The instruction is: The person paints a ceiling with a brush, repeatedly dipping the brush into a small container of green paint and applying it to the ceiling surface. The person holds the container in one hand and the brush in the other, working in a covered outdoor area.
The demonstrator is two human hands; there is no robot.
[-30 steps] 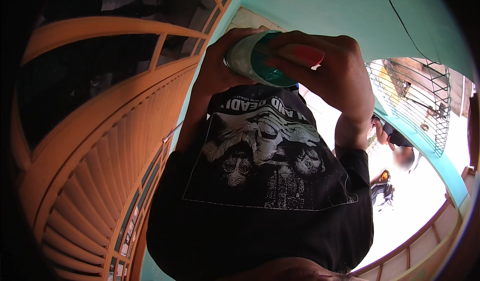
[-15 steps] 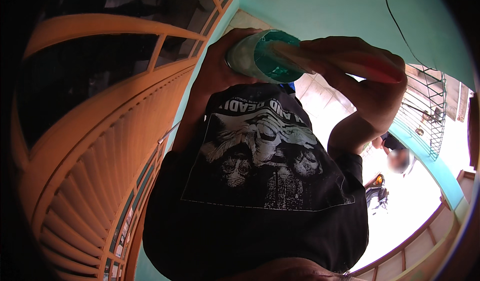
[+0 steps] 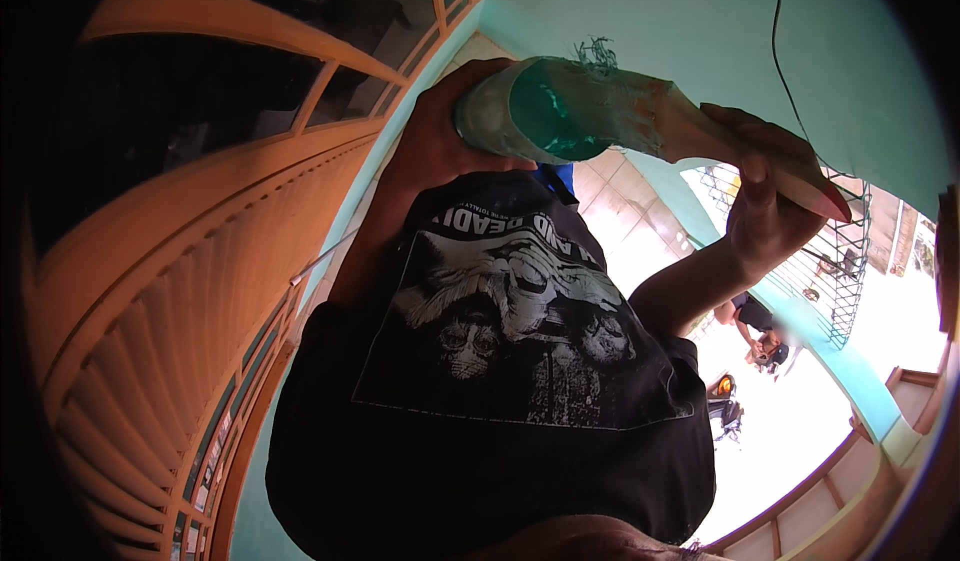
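My left hand (image 3: 430,136) is wrapped around the side of a whitish plastic cup (image 3: 482,121), which is tilted so that its mouth faces right. Turquoise paint (image 3: 552,116) coats the inside of the cup. My right hand (image 3: 770,196) grips the wooden handle of a wide paintbrush (image 3: 695,131) with a red handle end. Smeared with pale paint, the brush's head lies across the cup's rim, and a few stray teal bristles (image 3: 597,53) stick up there. The bristle tips are partly hidden.
An orange louvred wooden door or shutter (image 3: 150,331) with dark panes runs along the left. Ahead rises a turquoise wall (image 3: 680,21) with a hanging black cable (image 3: 778,51). To the right are a metal grille (image 3: 825,261) and a crouching person (image 3: 755,316) beyond a low wall.
My right hand has moved right and slightly down, drawing the brush partly out of the cup. More of the brush's head and handle shows. The cup has stayed nearly in place.
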